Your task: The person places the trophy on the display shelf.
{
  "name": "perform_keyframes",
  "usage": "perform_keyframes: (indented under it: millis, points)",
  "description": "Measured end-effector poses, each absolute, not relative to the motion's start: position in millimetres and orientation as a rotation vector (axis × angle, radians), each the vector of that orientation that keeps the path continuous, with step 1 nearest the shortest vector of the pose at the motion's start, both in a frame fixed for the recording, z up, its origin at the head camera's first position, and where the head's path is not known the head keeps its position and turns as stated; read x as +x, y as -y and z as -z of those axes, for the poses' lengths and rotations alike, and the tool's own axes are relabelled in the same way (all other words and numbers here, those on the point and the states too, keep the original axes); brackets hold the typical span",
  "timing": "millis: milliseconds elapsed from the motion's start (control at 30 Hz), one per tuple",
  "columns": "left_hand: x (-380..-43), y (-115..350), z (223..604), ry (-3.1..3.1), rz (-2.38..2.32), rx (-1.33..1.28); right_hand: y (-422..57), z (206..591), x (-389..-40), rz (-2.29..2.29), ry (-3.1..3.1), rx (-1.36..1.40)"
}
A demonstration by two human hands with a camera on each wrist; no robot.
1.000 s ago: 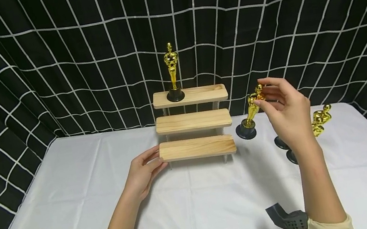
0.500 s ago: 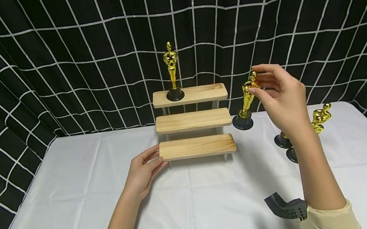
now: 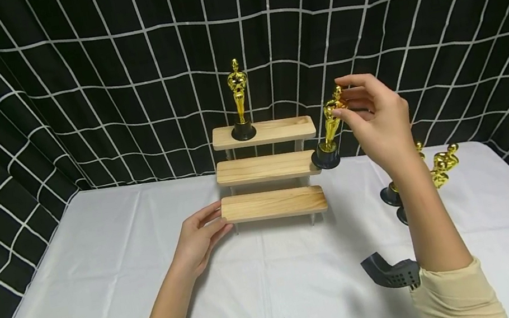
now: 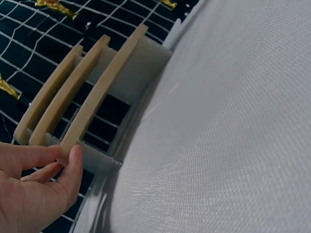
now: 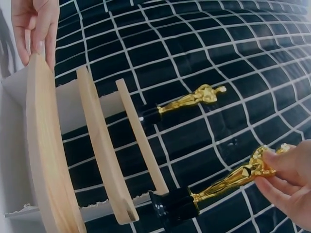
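Observation:
A three-tier wooden display stand [image 3: 272, 204] stands on the table. My left hand [image 3: 199, 241] pinches the left end of its lowest shelf between thumb and fingers, also plain in the left wrist view [image 4: 41, 187]. With thumb and fingertips my right hand [image 3: 381, 122] grips a gold trophy statuette [image 3: 331, 121] by its upper body. This statuette is tilted, its black base in the air by the right end of the middle shelf. Another gold statuette [image 3: 238, 93] stands upright on the left part of the top shelf.
More gold statuettes [image 3: 444, 162] stand on the right of the white-clothed table [image 3: 101, 277], partly hidden behind my right forearm. A black curtain with white grid lines [image 3: 128, 79] hangs behind the table and along both sides.
My right hand has risen and moved left with its statuette, bringing the base from beside the stand to the middle shelf's right end. My left hand has stayed on the lowest shelf.

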State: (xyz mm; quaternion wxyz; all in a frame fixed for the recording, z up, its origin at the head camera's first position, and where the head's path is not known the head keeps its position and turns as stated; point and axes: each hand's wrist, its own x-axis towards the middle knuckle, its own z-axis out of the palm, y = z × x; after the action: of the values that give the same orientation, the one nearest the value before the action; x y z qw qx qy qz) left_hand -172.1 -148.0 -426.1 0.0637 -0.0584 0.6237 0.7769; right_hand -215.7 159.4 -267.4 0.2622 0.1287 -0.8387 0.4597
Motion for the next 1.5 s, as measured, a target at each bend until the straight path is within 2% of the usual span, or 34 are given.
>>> perform_keyframes:
  millis: [1500]
  points:
    - [-172.2,148.2,426.2,-1.881,-2.345,-0.170,-115.7,237.8,-267.8,-1.212,2.283,0.502]
